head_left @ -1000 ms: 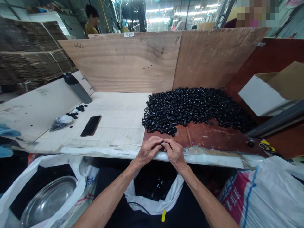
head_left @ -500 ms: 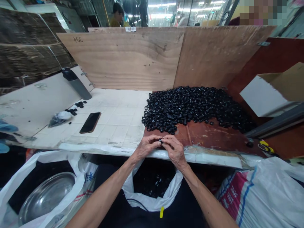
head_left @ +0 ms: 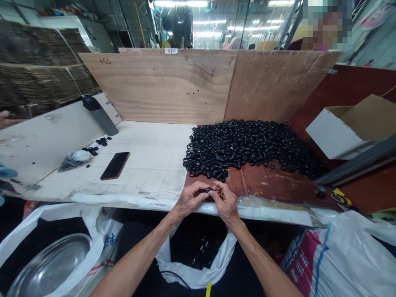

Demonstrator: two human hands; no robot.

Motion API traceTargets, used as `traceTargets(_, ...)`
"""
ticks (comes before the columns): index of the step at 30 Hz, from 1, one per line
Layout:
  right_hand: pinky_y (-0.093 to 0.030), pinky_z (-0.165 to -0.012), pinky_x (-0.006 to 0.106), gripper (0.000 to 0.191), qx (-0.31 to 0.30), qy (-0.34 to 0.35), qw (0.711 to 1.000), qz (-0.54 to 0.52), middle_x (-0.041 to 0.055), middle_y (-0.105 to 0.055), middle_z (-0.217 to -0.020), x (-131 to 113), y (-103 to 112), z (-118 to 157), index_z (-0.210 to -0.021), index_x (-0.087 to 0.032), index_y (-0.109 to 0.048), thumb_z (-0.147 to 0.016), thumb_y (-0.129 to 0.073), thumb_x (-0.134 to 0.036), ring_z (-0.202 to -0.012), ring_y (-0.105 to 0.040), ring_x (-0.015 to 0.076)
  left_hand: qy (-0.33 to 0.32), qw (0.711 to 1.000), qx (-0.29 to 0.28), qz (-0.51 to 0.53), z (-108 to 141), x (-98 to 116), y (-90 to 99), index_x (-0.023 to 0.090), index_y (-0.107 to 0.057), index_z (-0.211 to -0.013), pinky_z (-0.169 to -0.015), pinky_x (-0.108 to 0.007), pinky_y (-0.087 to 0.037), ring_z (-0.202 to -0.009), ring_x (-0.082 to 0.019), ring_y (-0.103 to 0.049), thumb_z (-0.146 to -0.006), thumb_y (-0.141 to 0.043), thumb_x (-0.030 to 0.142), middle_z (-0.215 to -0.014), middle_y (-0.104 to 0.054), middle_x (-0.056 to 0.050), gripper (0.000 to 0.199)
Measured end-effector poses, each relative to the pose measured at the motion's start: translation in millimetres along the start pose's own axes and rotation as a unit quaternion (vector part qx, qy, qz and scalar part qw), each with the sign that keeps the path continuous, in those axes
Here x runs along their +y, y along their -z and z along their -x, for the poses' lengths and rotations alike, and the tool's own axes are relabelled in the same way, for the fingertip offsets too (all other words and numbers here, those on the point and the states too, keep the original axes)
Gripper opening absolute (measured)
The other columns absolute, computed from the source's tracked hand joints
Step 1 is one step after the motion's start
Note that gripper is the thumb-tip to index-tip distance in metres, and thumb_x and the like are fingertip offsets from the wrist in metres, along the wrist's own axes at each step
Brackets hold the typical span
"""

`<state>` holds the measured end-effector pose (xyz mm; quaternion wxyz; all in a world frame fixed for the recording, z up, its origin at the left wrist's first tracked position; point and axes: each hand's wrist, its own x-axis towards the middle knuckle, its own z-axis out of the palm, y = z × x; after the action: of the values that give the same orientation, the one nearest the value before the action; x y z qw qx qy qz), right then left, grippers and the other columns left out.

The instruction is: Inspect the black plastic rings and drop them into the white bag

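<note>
At the table's front edge, my left hand [head_left: 189,199] pinches a small black part [head_left: 208,190] between thumb and fingers. My right hand [head_left: 226,203] is closed at the other side of the same part, its fingertips against it. Just beyond the hands lies a large heap of small black parts [head_left: 241,144] on the reddish-brown board [head_left: 256,179]. Below the hands, an open white sack [head_left: 198,277] holds more black parts [head_left: 201,245].
A phone [head_left: 115,166], a grey bottle [head_left: 100,115] and a plastic bag [head_left: 74,160] lie on the left. White box [head_left: 343,132] and yellow-handled scissors [head_left: 342,197] are right. Sacks flank the front; a person [head_left: 321,33] is behind the wooden panel [head_left: 154,86].
The view has tilted up slightly, so the table sits lower in the frame. My fingers have shifted around the small black part. Another person's hand now shows at the far left edge.
</note>
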<state>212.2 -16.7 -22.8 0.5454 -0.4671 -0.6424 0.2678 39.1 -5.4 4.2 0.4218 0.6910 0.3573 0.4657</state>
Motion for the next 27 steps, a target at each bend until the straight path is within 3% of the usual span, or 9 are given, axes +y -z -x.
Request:
traceTargets(3,-0.057,-0.077,0.032,0.020,0.003,0.041,0.998,0.056,0.0061,-0.070,-0.091,-5,0,1,-0.111,-0.021,-0.060,-0.092,-0.058,-0.029,-0.079,-0.069,0.0186,-0.038,0.999,0.007,-0.031,1,-3,-0.6,0.017,-0.068,-0.107,-0.093,-0.038,-0.052,-0.100,-0.022,-0.065,-0.088,-0.065,0.031,-0.106,-0.069,-0.010,0.024)
traceTargets(8,-0.054,-0.073,0.030,0.019,-0.059,0.063,0.995,0.052,0.0058,-0.068,-0.091,-15,5,0,-0.110,-0.021,-0.061,-0.094,-0.053,-0.027,-0.079,-0.066,0.0186,-0.028,0.999,0.010,-0.027,2,-5,1.1,0.017,-0.068,-0.110,-0.093,-0.038,-0.053,-0.101,-0.023,-0.065,-0.090,-0.062,0.030,-0.108,-0.068,-0.010,0.024)
traceTargets(10,-0.051,-0.068,0.029,0.014,-0.062,0.069,0.993,0.076,0.0035,-0.065,-0.079,-17,7,-1,-0.093,-0.021,-0.064,-0.095,-0.051,-0.026,-0.071,-0.062,0.0173,-0.033,0.999,0.007,-0.038,2,-5,2.0,0.017,-0.068,-0.110,-0.094,-0.039,-0.052,-0.102,-0.023,-0.065,-0.090,-0.062,0.031,-0.108,-0.069,-0.010,0.025)
traceTargets(13,-0.046,-0.067,0.031,0.031,-0.045,0.097,0.986,0.132,0.0003,-0.056,-0.060,-19,7,-3,-0.067,-0.021,-0.057,-0.096,-0.050,-0.027,-0.061,-0.055,0.0160,-0.041,0.998,0.006,-0.051,3,-5,2.3,0.017,-0.068,-0.110,-0.095,-0.039,-0.051,-0.103,-0.023,-0.064,-0.089,-0.063,0.031,-0.108,-0.069,-0.010,0.025)
traceTargets(18,-0.047,-0.069,0.032,0.014,-0.014,0.069,0.990,0.120,0.0026,-0.061,-0.073,-21,8,-1,-0.084,-0.021,-0.061,-0.088,-0.063,-0.035,-0.069,-0.057,0.0187,-0.015,0.999,0.022,-0.023,3,-5,1.0,0.017,-0.067,-0.108,-0.092,-0.037,-0.053,-0.100,-0.022,-0.065,-0.089,-0.064,0.032,-0.106,-0.068,-0.009,0.025)
traceTargets(21,-0.049,-0.073,0.033,0.015,-0.032,0.070,0.992,0.101,0.0034,-0.064,-0.079,-22,8,-1,-0.096,-0.021,-0.063,-0.086,-0.065,-0.033,-0.073,-0.058,0.0194,-0.010,1.000,0.020,-0.009,3,-5,1.3,0.017,-0.067,-0.109,-0.093,-0.037,-0.053,-0.100,-0.022,-0.066,-0.089,-0.064,0.032,-0.107,-0.068,-0.010,0.025)
traceTargets(23,-0.047,-0.074,0.034,0.011,-0.045,0.080,0.990,0.105,0.0016,-0.060,-0.071,-22,8,-2,-0.085,-0.021,-0.063,-0.090,-0.060,-0.030,-0.071,-0.056,0.0186,-0.010,1.000,0.017,-0.014,3,-5,2.0,0.017,-0.067,-0.110,-0.093,-0.037,-0.052,-0.101,-0.022,-0.065,-0.089,-0.063,0.031,-0.108,-0.068,-0.010,0.025)
traceTargets(25,-0.045,-0.072,0.033,0.027,-0.047,0.086,0.989,0.115,-0.0002,-0.053,-0.061,-21,8,-2,-0.067,-0.021,-0.058,-0.093,-0.055,-0.028,-0.066,-0.053,0.0174,-0.009,0.999,0.016,-0.027,3,-4,2.7,0.017,-0.067,-0.110,-0.093,-0.037,-0.052,-0.102,-0.022,-0.065,-0.089,-0.063,0.030,-0.108,-0.068,-0.009,0.025)
traceTargets(27,-0.045,-0.072,0.033,0.021,-0.030,0.079,0.990,0.111,0.0007,-0.057,-0.066,-22,9,-2,-0.072,-0.021,-0.060,-0.091,-0.058,-0.029,-0.067,-0.054,0.0175,-0.007,0.999,0.016,-0.030,4,-2,3.0,0.017,-0.068,-0.109,-0.093,-0.036,-0.051,-0.101,-0.022,-0.065,-0.088,-0.064,0.029,-0.108,-0.068,-0.009,0.024)
